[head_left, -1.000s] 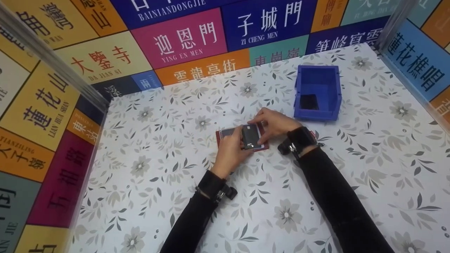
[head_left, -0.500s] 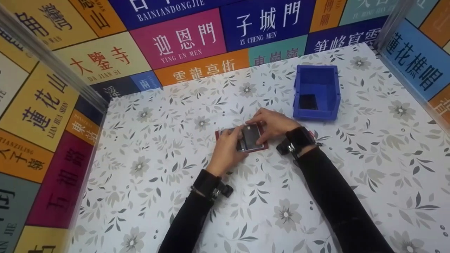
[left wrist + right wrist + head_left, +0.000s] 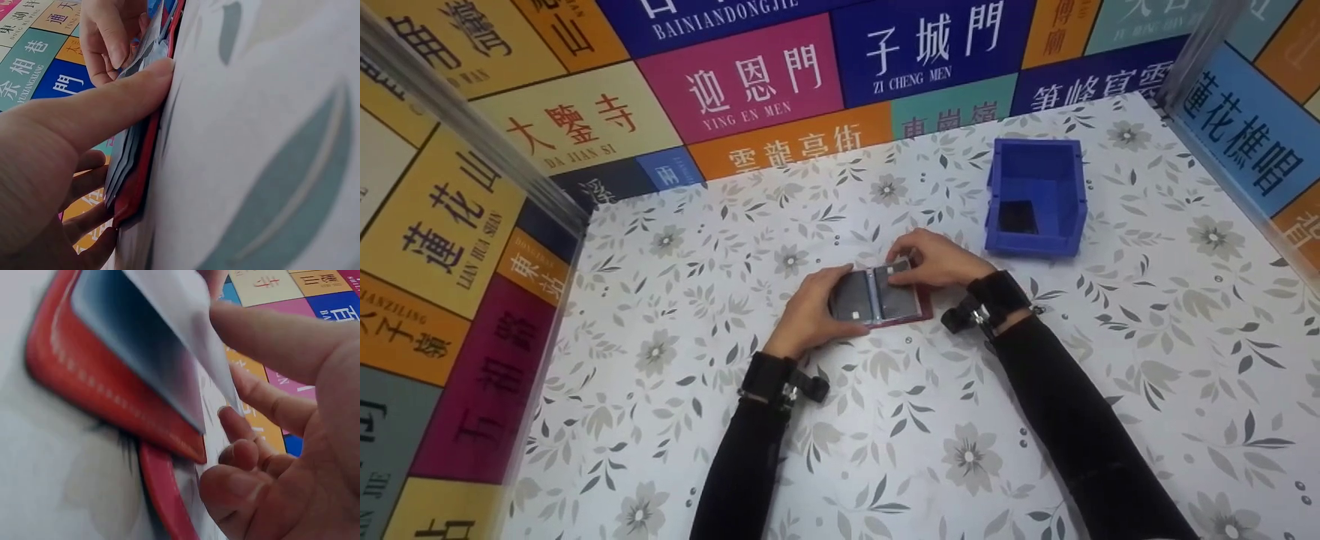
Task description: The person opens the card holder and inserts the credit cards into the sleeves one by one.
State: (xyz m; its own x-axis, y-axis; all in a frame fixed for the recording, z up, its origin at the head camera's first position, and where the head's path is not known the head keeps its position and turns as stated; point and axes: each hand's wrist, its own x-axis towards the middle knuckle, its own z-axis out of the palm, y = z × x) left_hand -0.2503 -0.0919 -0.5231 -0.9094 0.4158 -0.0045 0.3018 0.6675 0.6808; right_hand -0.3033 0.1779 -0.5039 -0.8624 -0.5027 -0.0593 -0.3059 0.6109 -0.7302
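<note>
A red card holder [image 3: 925, 306] with clear plastic sleeves lies spread on the table in the head view, a dark card behind the left sleeve [image 3: 851, 296]. My left hand [image 3: 808, 309] grips its left side, with the thumb along the near edge and the fingers at the far edge. In the left wrist view, several sleeves [image 3: 125, 154] fan out above the red cover [image 3: 145, 160]. My right hand [image 3: 936, 259] pinches a sleeve at the far right. That sleeve [image 3: 188, 318] stands raised off the stitched cover [image 3: 121, 385] in the right wrist view.
A blue bin [image 3: 1035, 246] stands beyond my right hand, holding a flat black item [image 3: 1018, 217]. A pink-red strap [image 3: 160, 475] shows beside the cover. Printed panels [image 3: 765, 82] wall the table at the back and both sides.
My left hand has moved from the holder's middle to its left side, uncovering the left sleeve. My right fingers have shifted toward the far edge, lifting a sleeve.
</note>
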